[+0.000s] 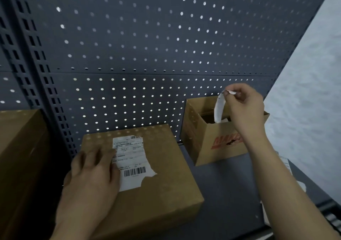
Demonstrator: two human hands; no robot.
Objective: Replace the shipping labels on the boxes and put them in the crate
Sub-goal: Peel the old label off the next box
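Note:
A closed cardboard box [156, 180] lies on the dark shelf in front of me. On its top sits a white shipping label [132, 158] with a barcode, its right side torn away. My left hand [92, 177] rests flat on the box's left part, fingers touching the label's left edge. My right hand [243, 101] is raised at the right and pinches a torn strip of label [219, 108], which hangs over an open cardboard box [206, 142] with red lettering.
A grey pegboard wall [147, 46] backs the shelf [227, 193]. A larger cardboard box [20, 156] stands at the left. White label sheets [285, 163] lie at the shelf's right edge, partly hidden by my right forearm. A pale wall is at the right.

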